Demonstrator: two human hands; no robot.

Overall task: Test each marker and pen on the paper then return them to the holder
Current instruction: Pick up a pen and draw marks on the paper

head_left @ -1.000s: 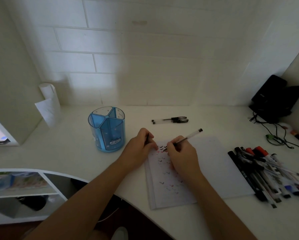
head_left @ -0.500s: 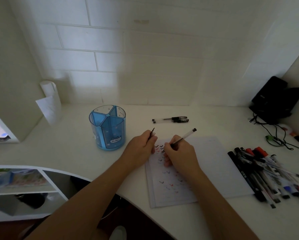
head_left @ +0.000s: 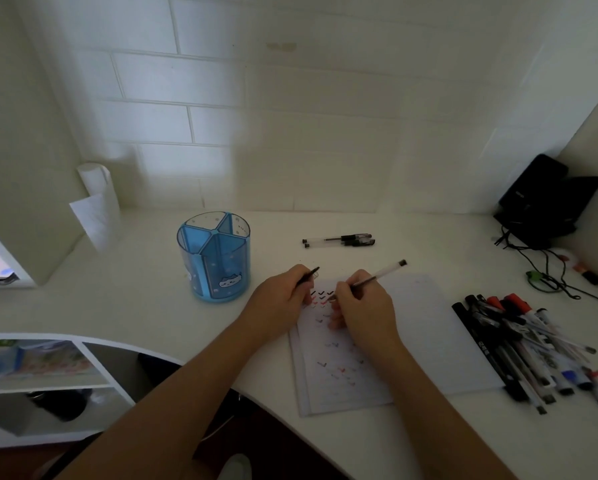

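Thin clear-plastic pen (head_left: pixel 377 276) with a dark end plug: in the right hand (head_left: pixel 363 306), pinched low on the barrel by curled fingers. Its tip is down on the white sheet of paper (head_left: pixel 429 323), in the upper-left part, among rows of small black and red ticks. Long axis is tilted, with the tip toward the person and left and the plugged end raised, away and right. Left hand (head_left: pixel 280 303) rests at the paper's left edge, fingers curled round a slim dark piece (head_left: pixel 309 274) whose end juts past the knuckles. Paper is flat, matte and rectangular; its near edge lies close to the curved front edge of the smooth white desk (head_left: pixel 135 296). Left of the paper, apart from it: round translucent blue plastic holder (head_left: pixel 214 258), upright, split into wedge compartments, with open desk between it and the left hand. Beyond the paper, toward the wall: two capped clear pens (head_left: pixel 339 240), side by side, lying crosswise. Just beside the paper's right edge: loose pile of markers and pens (head_left: pixel 519 344) with black, red and blue caps.
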